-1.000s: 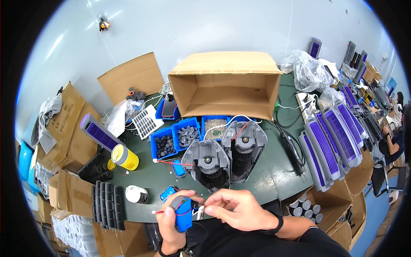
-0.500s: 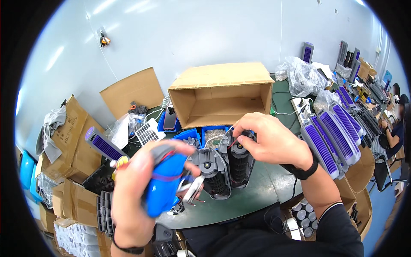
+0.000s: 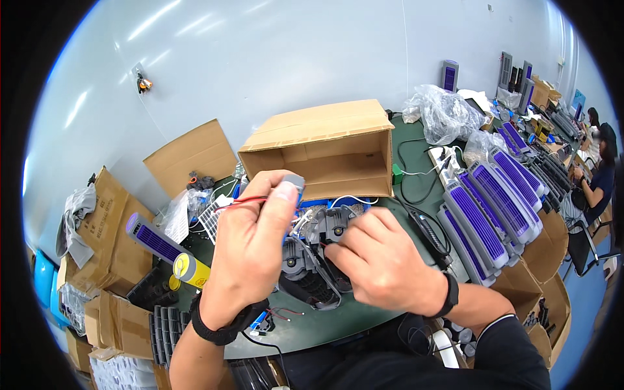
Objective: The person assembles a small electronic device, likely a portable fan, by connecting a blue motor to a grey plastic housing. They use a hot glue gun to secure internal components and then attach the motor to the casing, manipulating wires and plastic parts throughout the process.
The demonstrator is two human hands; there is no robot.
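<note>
My left hand (image 3: 250,240) is closed around a blue wrapped pack with a grey end (image 3: 294,181), and red wires trail from it. Most of the pack is hidden behind the fingers. Below it stand two dark grey fan housings, the left one (image 3: 311,289) and the right one (image 3: 336,220), side by side on the table. My right hand (image 3: 383,263) is closed, fingertips curled in at the right housing; what they pinch is hidden. Thin red-and-white leads (image 3: 285,312) lie on the table below the left hand.
An open cardboard box (image 3: 318,162) stands behind the housings. Purple-and-grey tower fans (image 3: 478,214) lean in rows at right, near a black cable (image 3: 426,227). At left are a yellow can (image 3: 192,270) and cartons (image 3: 114,227). Another person (image 3: 598,175) sits far right.
My left hand has moved up and right, turning the blue pack so its grey end faces up. The right hand has dropped lower, with its fingers curled in. The view has shifted slightly.
</note>
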